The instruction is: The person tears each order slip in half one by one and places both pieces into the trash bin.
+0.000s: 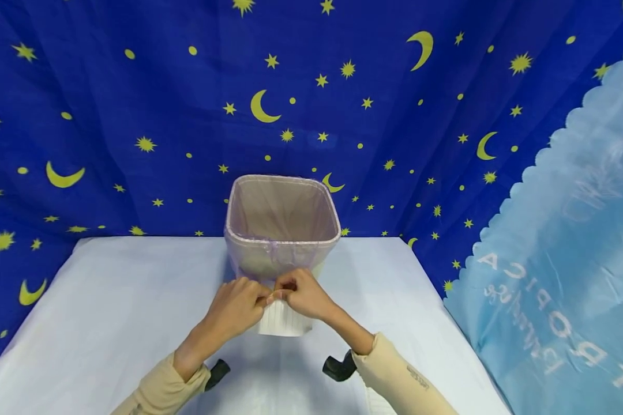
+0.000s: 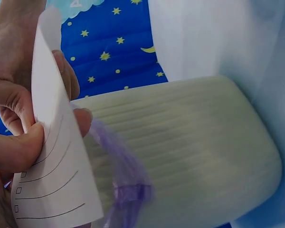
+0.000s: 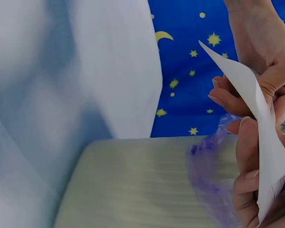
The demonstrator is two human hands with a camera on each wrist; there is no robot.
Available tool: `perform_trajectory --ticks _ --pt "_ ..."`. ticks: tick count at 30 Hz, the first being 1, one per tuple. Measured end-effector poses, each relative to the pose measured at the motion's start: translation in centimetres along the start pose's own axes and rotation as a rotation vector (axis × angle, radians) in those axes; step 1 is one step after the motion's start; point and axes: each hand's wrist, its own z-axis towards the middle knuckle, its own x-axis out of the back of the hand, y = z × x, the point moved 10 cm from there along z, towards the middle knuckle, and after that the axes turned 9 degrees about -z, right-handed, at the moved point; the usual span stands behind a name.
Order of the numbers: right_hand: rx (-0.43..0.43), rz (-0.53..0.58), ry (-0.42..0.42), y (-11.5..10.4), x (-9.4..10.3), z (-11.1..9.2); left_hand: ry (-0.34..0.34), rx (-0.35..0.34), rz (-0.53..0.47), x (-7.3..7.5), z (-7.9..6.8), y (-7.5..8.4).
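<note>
My left hand [image 1: 239, 305] and right hand [image 1: 306, 297] meet in front of the waste bin, pinching the top edge of a sheet of paper [image 1: 284, 320] between thumbs and fingers. Printed lines and small checkboxes run across the paper [image 2: 57, 180] in the left wrist view; its blank side bends outward in the right wrist view. Just beyond the hands stands the pale, ribbed waste bin [image 2: 194, 152], upright. A thin, see-through purple bin bag [image 1: 249, 253] lines it and folds over the rim, with a gathered purple strip [image 2: 128, 190] hanging down the front.
A white cloth covers the table [image 1: 135, 311]. Behind it hangs a blue curtain [image 1: 187, 127] with yellow moons and stars; a light blue cloth [image 1: 566, 259] with lettering hangs at right. Beneath the right sleeve shows part of a lined white sheet [image 1: 378, 402].
</note>
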Motion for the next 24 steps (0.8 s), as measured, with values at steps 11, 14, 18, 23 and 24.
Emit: perform_trajectory --ticks 11,14,18,23,24 --pt "-0.089 0.128 -0.023 1.7 -0.2 -0.7 -0.037 0.015 -0.031 -0.9 0.0 0.3" --pt "-0.065 0.003 0.010 1.5 0.4 -1.0 -0.098 0.066 -0.088 -1.3 0.1 -0.1" --pt "0.035 -0.282 0.064 0.1 1.1 -1.7 -0.185 0.144 -0.144 -2.0 0.1 -0.9" --pt "0.150 -0.469 0.054 -1.6 0.8 -2.4 -0.197 0.139 -0.124 -1.8 0.1 -1.1" --pt "0.154 -0.481 0.038 -1.6 0.7 -2.5 -0.194 0.132 -0.115 -1.7 0.0 -1.1"
